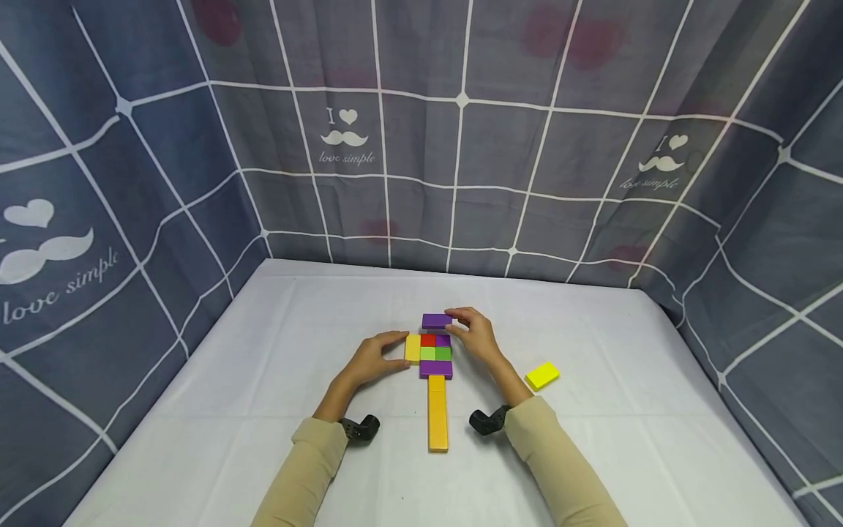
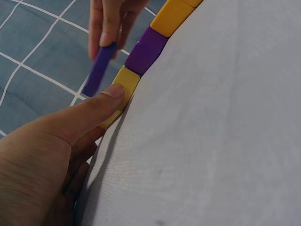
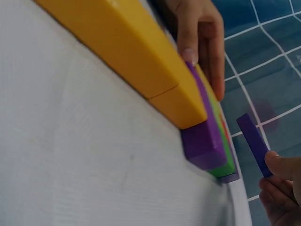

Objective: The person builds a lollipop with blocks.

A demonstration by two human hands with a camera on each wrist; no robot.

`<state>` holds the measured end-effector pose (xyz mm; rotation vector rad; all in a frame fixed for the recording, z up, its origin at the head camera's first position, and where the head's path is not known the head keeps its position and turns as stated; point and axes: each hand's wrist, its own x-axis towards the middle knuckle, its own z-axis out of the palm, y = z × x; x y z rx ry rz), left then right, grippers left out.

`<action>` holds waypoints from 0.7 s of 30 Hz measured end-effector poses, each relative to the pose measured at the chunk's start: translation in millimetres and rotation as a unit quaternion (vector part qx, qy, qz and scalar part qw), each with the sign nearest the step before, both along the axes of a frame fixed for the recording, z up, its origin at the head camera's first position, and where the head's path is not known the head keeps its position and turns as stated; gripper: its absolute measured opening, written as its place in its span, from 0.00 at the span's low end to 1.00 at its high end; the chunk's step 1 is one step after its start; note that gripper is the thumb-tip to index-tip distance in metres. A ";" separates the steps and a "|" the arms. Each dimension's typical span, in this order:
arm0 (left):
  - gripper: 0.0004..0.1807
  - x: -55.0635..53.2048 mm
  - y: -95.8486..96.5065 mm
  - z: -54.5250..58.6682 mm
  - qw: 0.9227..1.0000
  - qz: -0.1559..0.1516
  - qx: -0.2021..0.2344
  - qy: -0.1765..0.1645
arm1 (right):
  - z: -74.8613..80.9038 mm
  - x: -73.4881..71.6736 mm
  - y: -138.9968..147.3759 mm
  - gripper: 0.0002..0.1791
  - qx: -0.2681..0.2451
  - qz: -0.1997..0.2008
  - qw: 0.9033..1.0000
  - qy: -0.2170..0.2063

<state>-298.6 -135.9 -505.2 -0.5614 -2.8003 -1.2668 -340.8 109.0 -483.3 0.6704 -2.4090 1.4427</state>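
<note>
My right hand point(image 1: 477, 337) pinches one end of a purple block point(image 1: 435, 321) between thumb and fingers. In the right wrist view that purple block point(image 3: 254, 143) is held up off the table, beyond the row of blocks. My left hand point(image 1: 375, 357) spans a pale yellow block point(image 1: 413, 349), thumb at its near end and fingers at its far end. Against that block lie a red block point(image 1: 428, 340), a small purple block point(image 1: 443, 340), a light green block point(image 1: 428, 353) and a green block point(image 1: 443, 353). A second long purple block point(image 1: 435, 369) borders them on the near side.
Orange blocks point(image 1: 437, 417) run in a line from the purple block toward the near edge. A loose bright yellow block point(image 1: 543, 376) lies to the right, beside the right forearm. The white-covered table point(image 1: 263, 380) is backed by a grey checked curtain point(image 1: 421, 146).
</note>
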 end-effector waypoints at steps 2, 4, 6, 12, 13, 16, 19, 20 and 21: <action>0.35 0.2 -0.2 0.3 1.000 -0.002 0.003 0.003 | -4.8 -1.7 0.0 0.15 0.006 -0.001 1.000 -0.004; 0.34 0.5 -0.5 0.4 1.000 -0.003 0.004 0.005 | -7.3 -2.6 -0.7 0.14 0.017 -0.009 1.000 -0.013; 0.34 0.6 -0.7 0.5 1.000 -0.003 0.006 0.007 | -3.9 0.7 -2.9 0.15 0.031 -0.025 0.998 -0.038; 0.34 0.6 -1.5 0.0 1.000 -0.005 0.007 0.010 | -7.3 -0.3 -4.5 0.16 0.044 -0.044 0.997 -0.055; 0.34 0.6 -1.6 -0.1 1.000 -0.005 0.006 0.010 | -7.8 0.0 -4.6 0.16 0.043 -0.043 0.997 -0.053; 0.34 0.4 -1.8 -0.9 1.000 -0.005 0.004 0.005 | -9.4 1.1 -4.2 0.16 0.040 -0.035 0.997 -0.047; 0.35 0.1 -1.5 -1.5 1.000 -0.003 0.004 0.001 | -11.0 2.4 -2.8 0.15 0.041 -0.023 0.998 -0.036; 0.35 0.2 -1.3 -1.5 1.000 -0.003 0.005 0.001 | -12.7 2.1 -1.7 0.14 0.040 -0.015 0.999 -0.024; 0.35 0.3 -1.1 -1.3 1.000 -0.003 0.004 0.001 | -13.1 2.1 -1.1 0.14 0.041 -0.013 0.999 -0.022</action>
